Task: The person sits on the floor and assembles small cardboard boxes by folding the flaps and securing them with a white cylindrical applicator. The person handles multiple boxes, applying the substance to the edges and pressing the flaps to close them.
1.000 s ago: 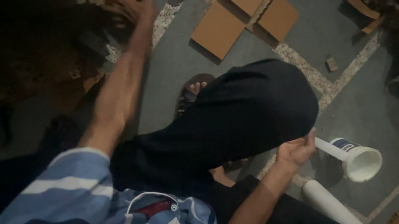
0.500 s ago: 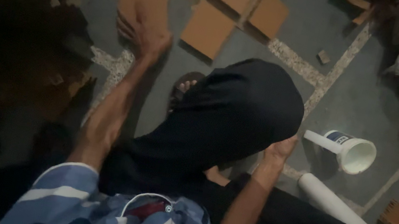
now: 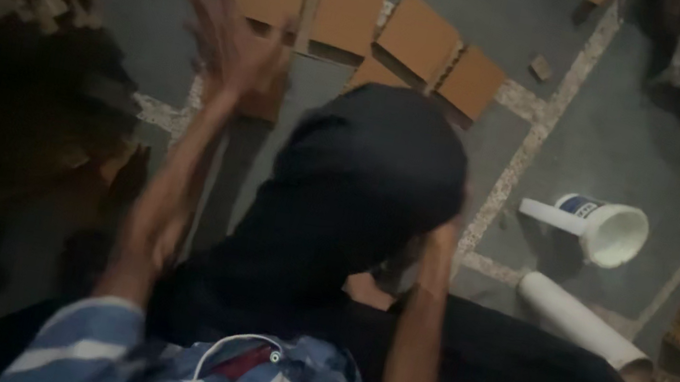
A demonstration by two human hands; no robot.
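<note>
Cardboard pieces [image 3: 344,10] beyond left hand [image 3: 232,37]

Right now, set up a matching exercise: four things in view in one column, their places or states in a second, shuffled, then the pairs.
Things:
1. left hand
2. white tub
3. white tube
4. black cloth

Places or states:
A. lying by the knee, at right
B. draped over the raised knee
C. raised and blurred, over the cardboard squares
D. tipped on its side on the floor

Pairs: 1-C, 2-D, 3-A, 4-B
</note>
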